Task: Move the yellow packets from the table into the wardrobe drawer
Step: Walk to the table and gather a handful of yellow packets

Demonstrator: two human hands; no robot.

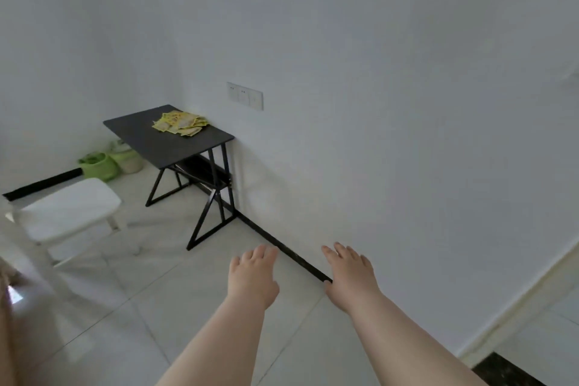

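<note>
A loose pile of several yellow packets (180,124) lies on the far right part of a small black table (156,147) that stands against the white wall. My left hand (253,276) and my right hand (351,273) reach forward over the floor, palms down, fingers straight, holding nothing. Both hands are well short of the table. No wardrobe or drawer is in view.
A white chair (69,210) stands left of the table. Two green buckets (100,166) sit on the floor behind it, by the wall. A wall socket panel (245,96) is above the table. A doorway threshold (507,370) shows at the bottom right.
</note>
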